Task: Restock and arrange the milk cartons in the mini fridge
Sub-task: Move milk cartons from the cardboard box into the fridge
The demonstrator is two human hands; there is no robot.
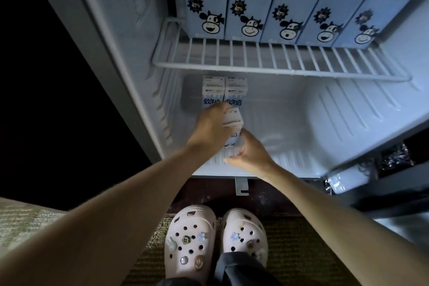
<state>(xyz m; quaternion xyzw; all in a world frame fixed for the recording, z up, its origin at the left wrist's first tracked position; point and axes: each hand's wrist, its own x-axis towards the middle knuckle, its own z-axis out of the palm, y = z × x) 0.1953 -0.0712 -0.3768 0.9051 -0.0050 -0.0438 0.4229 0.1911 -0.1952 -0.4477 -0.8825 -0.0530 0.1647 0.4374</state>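
Note:
The mini fridge (325,128) stands open in front of me. Several light-blue milk cartons with cow faces (246,2) stand in a row on the upper wire shelf (278,63). Two more cartons (224,94) stand side by side at the back left of the bottom compartment. Just in front of them a third carton (233,123) stands on the fridge floor. My left hand (210,129) grips its top and left side. My right hand (248,154) holds its lower right edge.
The fridge's left wall (139,53) is close beside my left hand. The right part of the bottom compartment floor (301,146) holds nothing. The open door (383,181) is at the lower right. My feet in pale clogs (216,239) stand on a mat.

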